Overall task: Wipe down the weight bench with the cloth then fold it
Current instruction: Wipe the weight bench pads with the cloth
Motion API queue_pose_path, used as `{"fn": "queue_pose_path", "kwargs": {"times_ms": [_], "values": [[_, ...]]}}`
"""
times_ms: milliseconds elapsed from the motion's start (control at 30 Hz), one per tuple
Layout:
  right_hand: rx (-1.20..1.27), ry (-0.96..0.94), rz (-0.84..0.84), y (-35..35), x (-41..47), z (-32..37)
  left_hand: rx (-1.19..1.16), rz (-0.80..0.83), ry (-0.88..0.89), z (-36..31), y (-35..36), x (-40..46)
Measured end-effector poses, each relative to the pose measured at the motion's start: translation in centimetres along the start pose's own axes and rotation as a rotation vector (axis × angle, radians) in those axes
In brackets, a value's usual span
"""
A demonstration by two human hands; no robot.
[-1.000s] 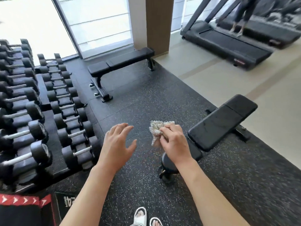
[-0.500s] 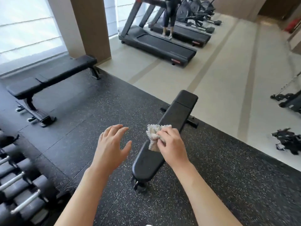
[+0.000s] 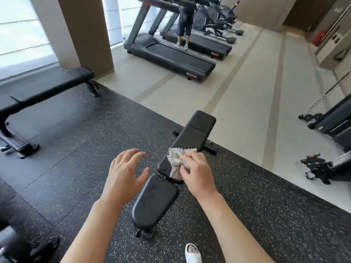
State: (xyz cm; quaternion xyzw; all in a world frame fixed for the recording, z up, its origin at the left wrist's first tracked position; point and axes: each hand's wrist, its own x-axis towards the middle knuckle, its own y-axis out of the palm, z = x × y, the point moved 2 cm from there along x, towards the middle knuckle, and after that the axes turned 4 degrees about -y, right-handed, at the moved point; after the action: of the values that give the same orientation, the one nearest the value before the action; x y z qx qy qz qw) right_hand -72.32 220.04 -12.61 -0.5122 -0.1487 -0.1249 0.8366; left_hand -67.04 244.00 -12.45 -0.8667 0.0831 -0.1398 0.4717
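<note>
Speckled black rubber floor [image 3: 79, 141] spreads under the bench [image 3: 187, 138], which stands straight ahead of the person, its long axis running away from them and slanting up to the right, seat pad nearest, back pad beyond. Both hands hang above its near half. The right hand [image 3: 195, 172] pinches a crumpled pale cloth [image 3: 175, 160] between thumb and fingers, over the near end of the back pad, just past the gap between the pads; whether the cloth touches the pad cannot be told. The left hand [image 3: 123, 174] is spread with fingers apart and holds nothing, off the left edge of the seat pad. So the right hand is nearer the work, and the likely move is to press the cloth down and stroke along the axis, away toward the far end or back over the seat. Wiping seems not yet begun, and folding is still to come
</note>
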Motion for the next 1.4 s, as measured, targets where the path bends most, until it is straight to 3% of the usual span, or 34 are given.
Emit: {"fn": "queue_pose_path", "kwargs": {"times_ms": [267, 467, 1400], "values": [[0.098, -0.156, 0.087, 0.6, 5.9, -8.7, 0.035, -0.086, -0.209, -4.6, 4.5, 2.8], [0.187, -0.246, 0.170, 1.6, 7.8, -11.3, 0.068, -0.143, -0.357, -7.3, 5.5, 1.4], [0.201, -0.405, 0.306, 3.7, 11.5, -5.3, 0.057, -0.301, -0.493, -3.1, 2.7, -0.3]]}}
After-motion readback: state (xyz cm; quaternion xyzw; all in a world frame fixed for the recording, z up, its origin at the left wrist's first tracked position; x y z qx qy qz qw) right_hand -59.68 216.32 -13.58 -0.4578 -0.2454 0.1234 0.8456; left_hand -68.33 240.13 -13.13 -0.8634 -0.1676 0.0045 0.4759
